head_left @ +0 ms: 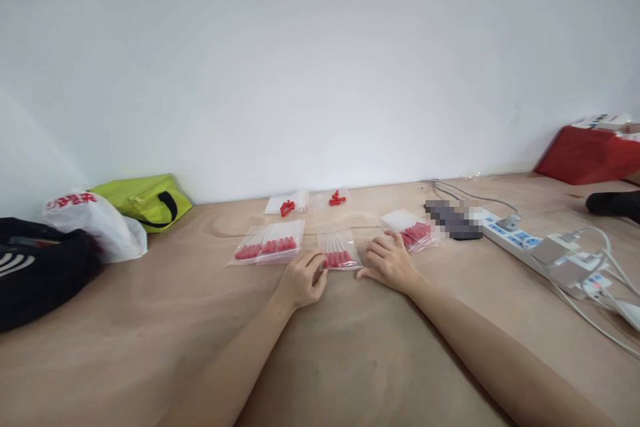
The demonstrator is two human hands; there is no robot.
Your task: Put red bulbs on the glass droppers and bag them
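Note:
A small clear plastic bag (341, 241), holding several thin white sticks with red ends, lies flat on the table between my hands. My left hand (302, 279) is closed with its fingertips at the bag's lower left corner. Thumb and fingers apart, my right hand (391, 261) rests at the lower right corner, with the thumb by the bag's edge. To the left, similar filled bags (270, 245) overlap each other. More filled bags (411, 230) lie in a pile just beyond my right hand.
Farther back, loose red pieces (287, 207) and more red pieces (337, 198) lie on clear bags. On the right are a phone (455, 220), a power strip (520, 240) with cables and a red bag (590, 155). A green bag (145, 197), white bag (95, 223) and black bag (47, 273) stand left.

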